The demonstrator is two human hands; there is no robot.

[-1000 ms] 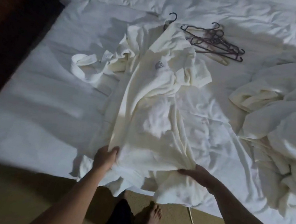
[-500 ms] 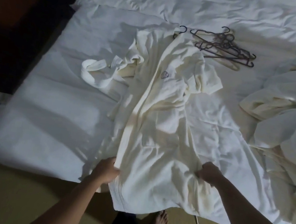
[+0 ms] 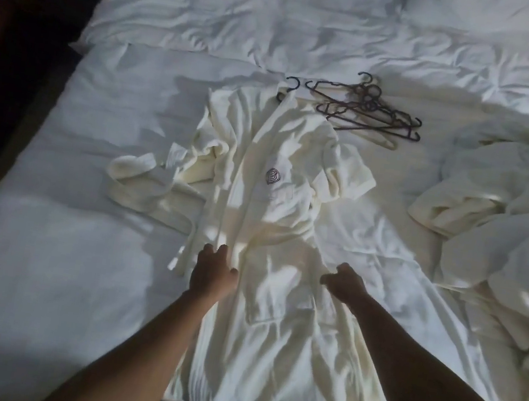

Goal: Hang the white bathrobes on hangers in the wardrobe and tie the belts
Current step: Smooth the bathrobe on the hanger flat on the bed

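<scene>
A white bathrobe (image 3: 274, 215) with a dark chest emblem lies flat and lengthwise on the bed, its hem hanging over the near edge. A dark hanger hook (image 3: 293, 83) sticks out at its collar. The robe's belt (image 3: 142, 182) lies looped on the sheet to the left. My left hand (image 3: 213, 270) rests on the robe's left front edge at waist height with its fingers stretched out. At the same height, my right hand (image 3: 343, 282) sits on the robe's right side, fingers curled into the fabric.
Several dark hangers (image 3: 369, 113) lie in a heap just right of the collar. More white bathrobes (image 3: 492, 227) are piled on the bed's right side. The white bed (image 3: 61, 238) has pillows at the far end and dark furniture on its left.
Both hands have let go of the hem and moved up to the robe's waist. The robe now lies flatter and straighter, and the view has moved closer over the bed.
</scene>
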